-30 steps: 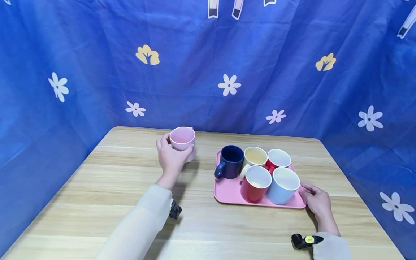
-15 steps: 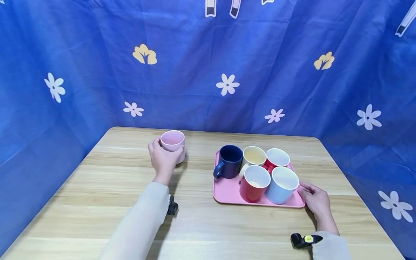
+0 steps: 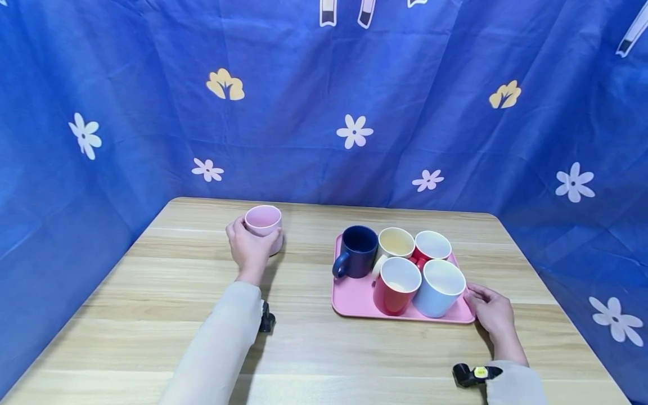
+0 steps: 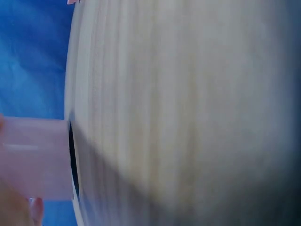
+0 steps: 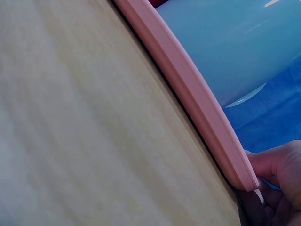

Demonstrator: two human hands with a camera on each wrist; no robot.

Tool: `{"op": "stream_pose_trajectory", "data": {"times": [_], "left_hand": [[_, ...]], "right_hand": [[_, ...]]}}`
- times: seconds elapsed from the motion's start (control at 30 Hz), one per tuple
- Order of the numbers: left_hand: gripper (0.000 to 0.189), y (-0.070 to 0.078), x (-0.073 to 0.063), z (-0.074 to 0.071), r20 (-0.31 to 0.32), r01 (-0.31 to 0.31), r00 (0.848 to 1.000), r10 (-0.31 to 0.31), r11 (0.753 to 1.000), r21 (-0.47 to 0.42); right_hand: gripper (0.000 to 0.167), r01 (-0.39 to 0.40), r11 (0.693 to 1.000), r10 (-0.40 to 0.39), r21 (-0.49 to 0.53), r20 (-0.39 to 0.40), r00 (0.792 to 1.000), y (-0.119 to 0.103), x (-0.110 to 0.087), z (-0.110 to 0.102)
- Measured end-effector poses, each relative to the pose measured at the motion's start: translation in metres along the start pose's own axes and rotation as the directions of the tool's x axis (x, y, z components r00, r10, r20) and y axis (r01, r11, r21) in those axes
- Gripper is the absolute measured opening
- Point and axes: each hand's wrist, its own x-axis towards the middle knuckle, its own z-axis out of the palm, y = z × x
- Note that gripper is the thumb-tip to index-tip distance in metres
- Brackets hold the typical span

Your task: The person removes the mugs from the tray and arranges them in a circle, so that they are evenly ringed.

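My left hand (image 3: 249,245) holds a pale pink mug (image 3: 273,243) upright at the back left of the table, thumb and fingers round its sides. In the left wrist view the mug's base (image 4: 56,160) is right at the tabletop, with a thin dark line under it. My right hand (image 3: 493,316) pinches the right edge of a pink tray (image 3: 349,298), thumb on top and fingers below. On this tray stand a navy mug (image 3: 357,256), a cream mug (image 3: 396,243), a light blue mug (image 3: 437,295) and two red mugs with white insides, one in front (image 3: 395,295) and one behind.
The wooden table (image 3: 152,315) ends at the back and sides against a blue curtain (image 3: 283,124) printed with flowers. A bare strip of tray lies in front of the navy mug, whose handle sticks out past the tray's left edge.
My left hand has carried the pink mug leftward and a little lower, away from the tray. The right hand and the tray have stayed in place; the head view shifted slightly.
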Motion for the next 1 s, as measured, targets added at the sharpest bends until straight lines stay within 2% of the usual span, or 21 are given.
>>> {"op": "stream_pose_trajectory", "data": {"times": [0.33, 0.67, 0.83, 1.0], "left_hand": [[0.084, 0.0, 0.0, 0.0, 0.023, 0.017, 1.0, -0.017, 1.0, -0.026], [0.089, -0.002, -0.001, 0.0, 0.046, 0.01, 0.999, -0.007, 0.998, -0.067], [0.098, 0.0, -0.006, -0.004, 0.051, 0.034, 0.998, -0.029, 0.995, -0.089], [0.099, 0.005, -0.014, -0.009, 0.023, 0.039, 0.999, -0.036, 0.99, -0.139]], "right_hand": [[0.036, 0.007, 1.0, -0.007, 0.009, -0.004, 1.0, -0.001, -0.001, 0.0], [0.036, 0.004, 1.0, -0.004, -0.002, -0.003, 1.0, -0.002, -0.003, -0.001], [0.036, 0.007, 1.0, -0.007, -0.004, -0.001, 1.0, -0.002, -0.003, -0.001], [0.036, 0.008, 1.0, -0.008, -0.004, -0.003, 1.0, -0.002, -0.004, -0.001]]}}
